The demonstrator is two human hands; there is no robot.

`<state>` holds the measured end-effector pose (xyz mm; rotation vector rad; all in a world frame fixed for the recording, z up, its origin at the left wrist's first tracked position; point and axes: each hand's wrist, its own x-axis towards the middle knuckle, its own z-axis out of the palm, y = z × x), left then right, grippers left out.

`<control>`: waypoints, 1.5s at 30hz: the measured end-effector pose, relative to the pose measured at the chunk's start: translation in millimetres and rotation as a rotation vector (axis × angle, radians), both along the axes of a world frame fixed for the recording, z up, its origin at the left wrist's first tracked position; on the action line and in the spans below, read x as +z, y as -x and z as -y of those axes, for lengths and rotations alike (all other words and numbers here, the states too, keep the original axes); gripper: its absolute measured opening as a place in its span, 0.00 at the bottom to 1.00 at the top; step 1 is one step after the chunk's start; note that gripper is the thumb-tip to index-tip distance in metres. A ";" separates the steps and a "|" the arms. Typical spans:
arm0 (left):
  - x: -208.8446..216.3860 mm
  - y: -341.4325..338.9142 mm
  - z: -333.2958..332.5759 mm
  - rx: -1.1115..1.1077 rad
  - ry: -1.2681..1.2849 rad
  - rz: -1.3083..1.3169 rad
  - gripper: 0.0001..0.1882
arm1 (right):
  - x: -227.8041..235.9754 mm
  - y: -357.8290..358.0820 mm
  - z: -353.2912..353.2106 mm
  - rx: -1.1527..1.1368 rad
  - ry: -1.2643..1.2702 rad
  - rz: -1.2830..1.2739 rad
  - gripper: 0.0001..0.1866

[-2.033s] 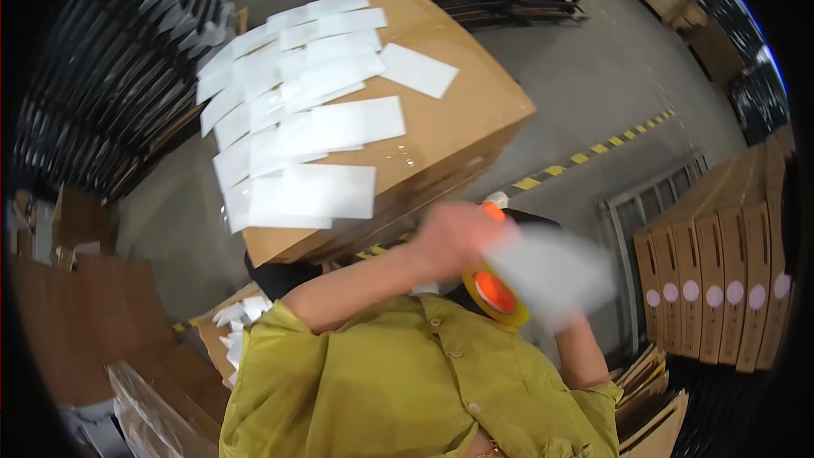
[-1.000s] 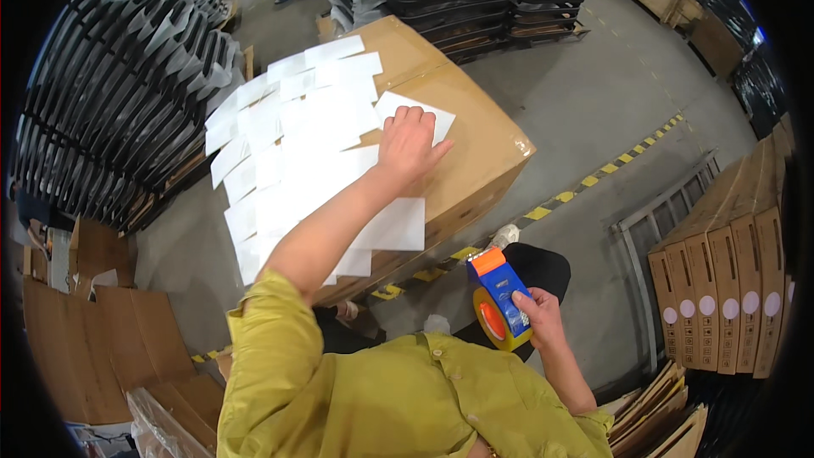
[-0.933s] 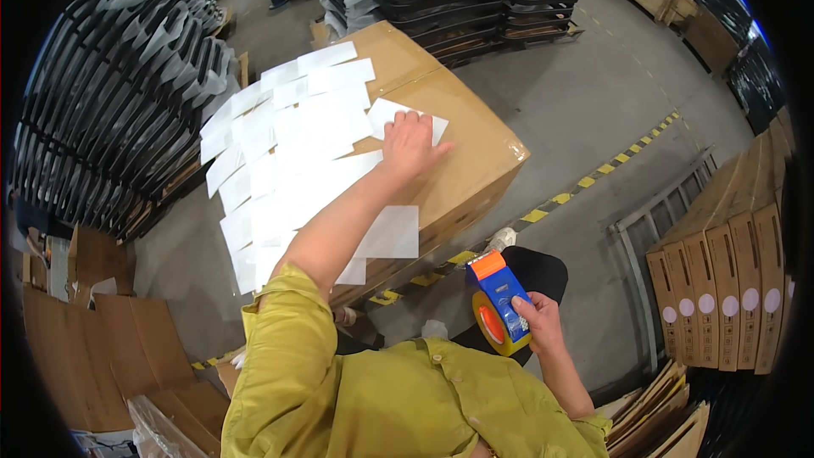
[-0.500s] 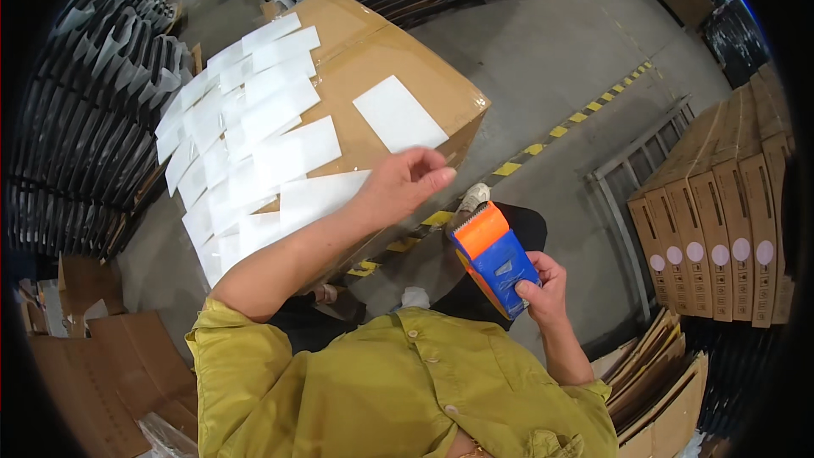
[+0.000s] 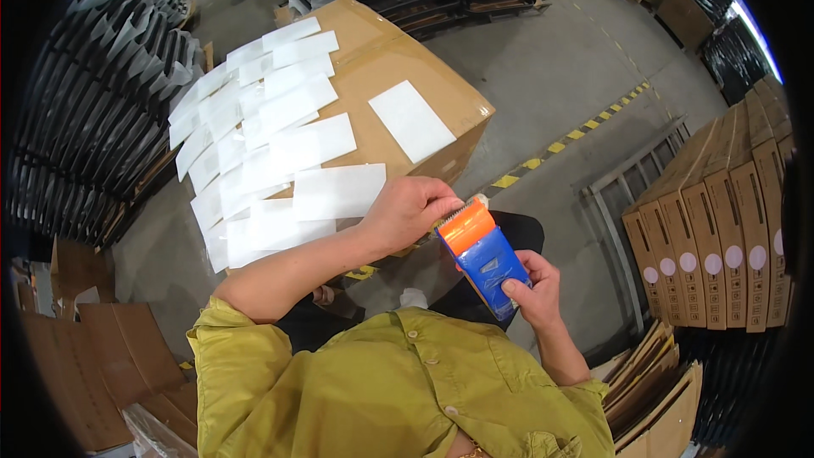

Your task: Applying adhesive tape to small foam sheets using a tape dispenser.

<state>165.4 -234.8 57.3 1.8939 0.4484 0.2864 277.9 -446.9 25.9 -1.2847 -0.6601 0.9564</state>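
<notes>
My right hand [image 5: 534, 288] grips a blue and orange tape dispenser [image 5: 492, 267] by its lower end, thumb on top. The dispenser's toothed edge points up and to the left. At that edge my left hand [image 5: 415, 212] pinches with thumb and forefinger; whatever lies between the fingertips is too small to make out. To the left stands a large cardboard box [image 5: 373, 76]. Overlapping white sheets [image 5: 292, 144] cover the left part of its top, and a single white sheet [image 5: 412, 121] lies apart near its right edge.
Tall stacks of dark curved parts [image 5: 93, 119] with white wrapping rise at left and back. Upright cartons [image 5: 678, 263] line the right, beside a metal frame [image 5: 615, 220]. Flattened cardboard [image 5: 127, 356] lies at lower left. Yellow-black tape [image 5: 555, 147] marks the grey floor.
My left hand has come down and right to the dispenser's toothed edge, its fingers closing into a pinch. The dispenser has shifted slightly left in my right hand.
</notes>
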 end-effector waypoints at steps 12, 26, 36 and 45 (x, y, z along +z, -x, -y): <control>-4.4 -45.2 -89.7 0.245 -0.527 0.063 0.10 | 17.7 -29.9 -13.5 -0.103 0.110 0.087 0.17; -65.4 -63.2 -143.1 0.432 -0.923 -0.013 0.08 | 14.0 -62.0 -100.9 0.005 0.246 0.130 0.22; -12.0 -16.5 -82.1 0.328 -0.335 -0.102 0.18 | 5.5 -54.8 -81.9 -0.011 0.282 0.080 0.22; -51.1 0.3 22.2 0.432 1.272 -0.143 0.26 | 15.2 -30.8 -31.1 0.019 0.257 -0.042 0.18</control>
